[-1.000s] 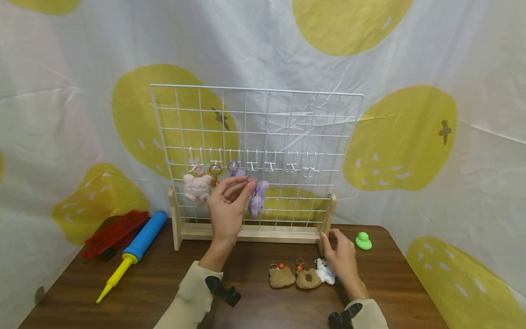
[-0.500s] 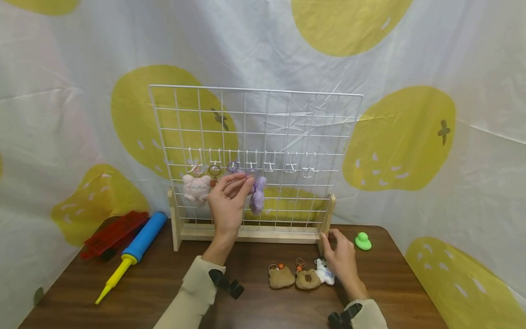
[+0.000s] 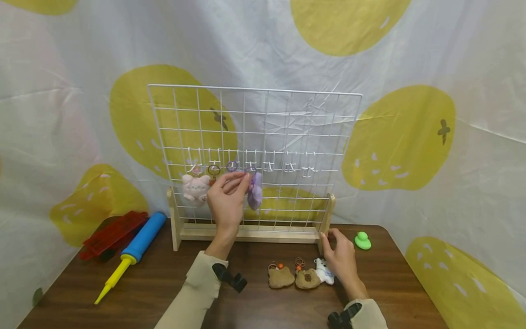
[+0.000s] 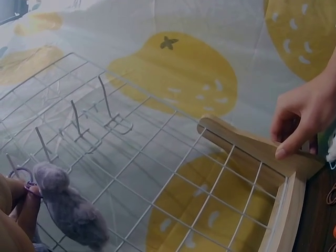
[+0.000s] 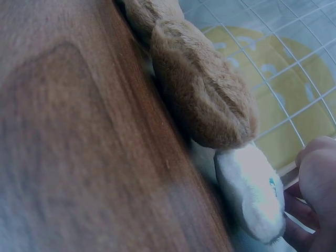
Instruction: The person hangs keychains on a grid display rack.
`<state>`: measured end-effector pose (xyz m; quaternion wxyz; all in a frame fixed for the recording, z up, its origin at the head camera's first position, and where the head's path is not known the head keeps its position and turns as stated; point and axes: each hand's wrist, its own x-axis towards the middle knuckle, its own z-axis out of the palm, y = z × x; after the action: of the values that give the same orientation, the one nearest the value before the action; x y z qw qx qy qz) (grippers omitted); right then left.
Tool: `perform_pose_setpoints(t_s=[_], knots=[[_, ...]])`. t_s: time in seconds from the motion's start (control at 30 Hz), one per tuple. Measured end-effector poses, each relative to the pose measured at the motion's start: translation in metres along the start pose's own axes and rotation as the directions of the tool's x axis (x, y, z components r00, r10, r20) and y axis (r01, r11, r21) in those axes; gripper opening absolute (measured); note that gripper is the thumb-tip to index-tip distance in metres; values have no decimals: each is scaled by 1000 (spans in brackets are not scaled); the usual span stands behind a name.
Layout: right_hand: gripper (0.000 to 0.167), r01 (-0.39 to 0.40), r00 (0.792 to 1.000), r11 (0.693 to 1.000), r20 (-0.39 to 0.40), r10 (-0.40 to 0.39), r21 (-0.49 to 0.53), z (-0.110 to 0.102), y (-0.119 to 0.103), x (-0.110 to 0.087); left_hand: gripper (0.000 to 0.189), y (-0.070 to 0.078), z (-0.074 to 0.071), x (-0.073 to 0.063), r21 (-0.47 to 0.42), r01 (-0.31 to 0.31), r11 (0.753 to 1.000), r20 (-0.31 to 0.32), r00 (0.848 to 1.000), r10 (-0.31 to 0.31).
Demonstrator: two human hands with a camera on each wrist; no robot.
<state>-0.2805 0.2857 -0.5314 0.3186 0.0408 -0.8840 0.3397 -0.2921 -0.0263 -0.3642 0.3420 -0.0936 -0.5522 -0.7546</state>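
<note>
My left hand [image 3: 225,201] pinches the purple ring [image 4: 22,172] of a purple plush keychain [image 3: 255,192] in front of a white hook, the fourth from the left, on the wire grid rack [image 3: 255,235]. The plush hangs just right of the fingertips, and the ring overlaps the hook in the head view. To its left a pink plush keychain [image 3: 196,187] hangs from the first hook; other rings hang on the second and third hooks, their toys mostly hidden by my hand. My right hand [image 3: 342,258] grips the rack's right wooden foot [image 4: 247,147] between thumb and fingers.
Two brown plush keychains [image 3: 281,277] and a white plush keychain [image 3: 324,272] lie before the rack beside my right hand. A green toy duck [image 3: 363,241] sits at the right. A blue-and-yellow pump [image 3: 144,238] and a red plastic object [image 3: 115,234] lie at the left.
My left hand has moved slightly up, bringing the purple ring to the hook. The purple plush has turned and risen a little with it. My right hand stays on the foot.
</note>
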Motion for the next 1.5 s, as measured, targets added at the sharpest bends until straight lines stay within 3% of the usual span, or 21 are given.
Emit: perform_pose_setpoints(t_s=[0.3, 0.53, 0.77, 0.97, 1.07, 1.13, 1.23, 1.37, 1.43, 1.5], knots=[[16, 2, 1000, 1000, -2, -2, -5, 0, 0, 0, 17, -3, -10, -5, 117, -89, 989, 34, 996, 85], [16, 2, 1000, 1000, -2, -2, -1, 1, 1, 0, 14, -12, -28, -18, 174, -116, 978, 111, 989, 97], [17, -1, 1000, 1000, -5, 1, 5, 2, 1, 0, 8, -38, -47, -42, 202, -49, 978, 228, 974, 1], [17, 27, 999, 1000, -27, -27, -5, 0, 0, 0, 8, -70, -56, -65, 246, 44, 968, 332, 935, -126], [17, 25, 999, 1000, -24, -25, -5, 0, -1, 0, 8, -81, -57, -74, 286, 78, 955, 380, 906, -188], [17, 19, 1000, 1000, -22, -19, -4, -1, -1, 0, 8, -88, -57, -80, 332, 89, 939, 425, 875, -233], [17, 10, 1000, 1000, -17, -10, -2, -1, 0, 0, 7, -96, -56, -88, 434, 57, 899, 511, 806, -298], [17, 5, 1000, 1000, -9, -5, -1, -1, 0, 0, 6, -107, -56, -99, 557, -46, 829, 607, 705, -368], [17, 9, 1000, 1000, -10, -9, -1, 0, 1, 0, 7, -111, -57, -103, 577, -80, 813, 636, 669, -385], [16, 18, 1000, 1000, -12, -18, 2, 1, 1, 1, 8, -112, -56, -105, 584, -93, 806, 654, 643, -399]])
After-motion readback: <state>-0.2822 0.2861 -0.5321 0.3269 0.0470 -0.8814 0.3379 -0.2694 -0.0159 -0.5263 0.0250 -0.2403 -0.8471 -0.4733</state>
